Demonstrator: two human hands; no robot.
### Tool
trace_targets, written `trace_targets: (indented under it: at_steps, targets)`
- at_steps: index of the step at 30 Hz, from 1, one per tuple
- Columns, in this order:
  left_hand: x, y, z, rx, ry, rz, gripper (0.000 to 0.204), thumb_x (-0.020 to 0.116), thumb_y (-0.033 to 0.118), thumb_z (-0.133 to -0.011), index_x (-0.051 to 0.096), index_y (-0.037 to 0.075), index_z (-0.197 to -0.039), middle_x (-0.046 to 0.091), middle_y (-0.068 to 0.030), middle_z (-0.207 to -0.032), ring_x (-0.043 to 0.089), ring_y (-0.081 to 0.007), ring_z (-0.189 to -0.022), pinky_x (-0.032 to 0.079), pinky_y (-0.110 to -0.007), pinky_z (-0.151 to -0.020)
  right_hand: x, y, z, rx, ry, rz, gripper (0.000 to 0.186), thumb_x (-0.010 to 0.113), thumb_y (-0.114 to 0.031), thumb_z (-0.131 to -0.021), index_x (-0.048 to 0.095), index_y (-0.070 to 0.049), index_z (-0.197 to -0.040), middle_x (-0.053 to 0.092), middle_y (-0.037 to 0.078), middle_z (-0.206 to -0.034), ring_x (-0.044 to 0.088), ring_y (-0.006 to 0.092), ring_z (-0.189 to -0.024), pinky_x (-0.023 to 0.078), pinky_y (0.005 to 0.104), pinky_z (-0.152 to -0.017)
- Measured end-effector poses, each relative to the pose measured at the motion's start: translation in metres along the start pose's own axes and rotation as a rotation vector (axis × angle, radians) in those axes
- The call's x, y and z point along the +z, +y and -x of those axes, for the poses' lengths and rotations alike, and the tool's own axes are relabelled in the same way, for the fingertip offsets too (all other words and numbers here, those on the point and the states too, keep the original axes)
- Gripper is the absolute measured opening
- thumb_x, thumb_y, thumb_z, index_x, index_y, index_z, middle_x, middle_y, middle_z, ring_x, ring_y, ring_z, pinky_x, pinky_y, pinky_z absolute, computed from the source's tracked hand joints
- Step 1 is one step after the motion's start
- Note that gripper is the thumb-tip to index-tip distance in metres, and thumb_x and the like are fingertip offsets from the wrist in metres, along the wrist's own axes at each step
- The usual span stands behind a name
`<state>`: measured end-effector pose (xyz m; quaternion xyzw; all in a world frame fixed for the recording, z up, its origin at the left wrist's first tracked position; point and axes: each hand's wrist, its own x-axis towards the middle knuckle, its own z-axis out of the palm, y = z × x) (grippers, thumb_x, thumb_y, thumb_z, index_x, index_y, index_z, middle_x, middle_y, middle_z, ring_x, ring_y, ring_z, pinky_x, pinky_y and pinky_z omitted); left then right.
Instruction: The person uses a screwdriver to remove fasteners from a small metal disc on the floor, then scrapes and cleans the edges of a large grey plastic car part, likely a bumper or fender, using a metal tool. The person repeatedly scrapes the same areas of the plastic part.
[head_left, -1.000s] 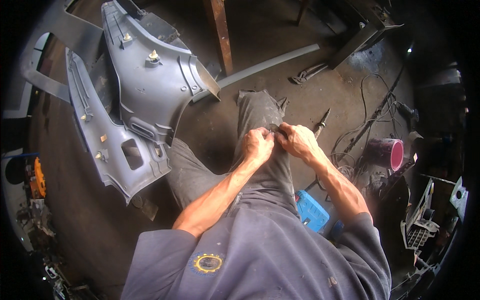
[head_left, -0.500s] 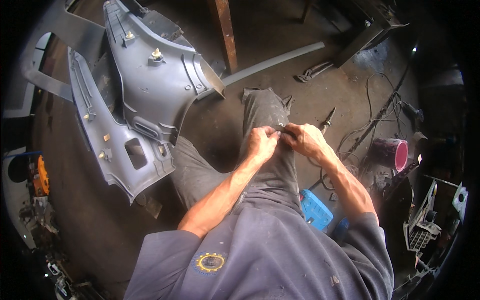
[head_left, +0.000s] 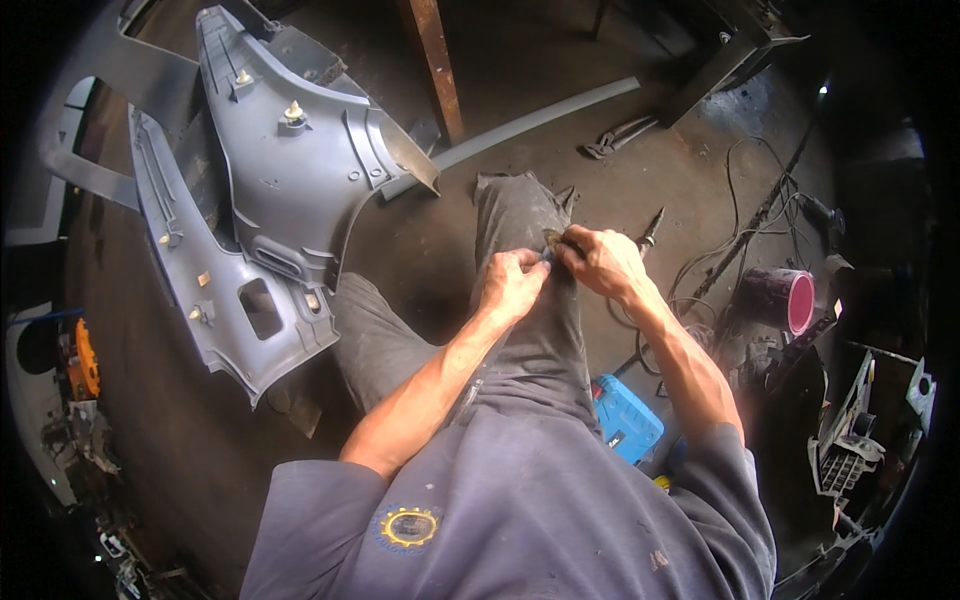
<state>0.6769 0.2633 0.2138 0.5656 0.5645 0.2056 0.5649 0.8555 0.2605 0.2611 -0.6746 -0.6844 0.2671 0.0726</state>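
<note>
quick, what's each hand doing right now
left hand: closed, pinching a small object over the knee
right hand: closed on the same small object

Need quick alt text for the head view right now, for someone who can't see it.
Seated on a dirty workshop floor, a person pinches a small dark piece between left hand and right hand above their knee. Grey plastic panels lie to their left; a blue box sits at their right.

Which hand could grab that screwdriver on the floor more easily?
Probably the right hand. The screwdriver lies on the floor just beyond it, on the same side. The left hand sits farther away and would have to cross over the right one.
</note>
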Motion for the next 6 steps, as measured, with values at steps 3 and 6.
trace_targets:
  at_steps: [3, 6]
  targets:
    - [0.0008, 0.0091, 0.0050, -0.014, -0.015, -0.038, 0.030, 0.065, 0.026, -0.085, 0.070, 0.000, -0.098, 0.068, -0.0103, -0.071, 0.062, -0.0159, -0.055, 0.050, -0.032, -0.058, 0.0041, -0.0006, 0.0055, -0.017, -0.045, 0.031, 0.028, 0.063, -0.033, -0.087, 0.067, -0.007, -0.098, 0.067, 0.020, -0.077, 0.066, 0.0382, -0.074, 0.051, 0.0447, -0.068]
    - [0.0023, 0.0012, 0.0018, 0.028, 0.015, -0.073, 0.029, 0.065, 0.027, -0.085, 0.071, 0.003, -0.100, 0.069, -0.0084, -0.071, 0.063, -0.0169, -0.058, 0.051, -0.033, -0.061, 0.0033, 0.0048, -0.0001, -0.075, -0.043, -0.015, 0.029, 0.066, -0.034, -0.085, 0.067, -0.007, -0.095, 0.066, 0.021, -0.073, 0.066, 0.0383, -0.072, 0.051, 0.0447, -0.067]
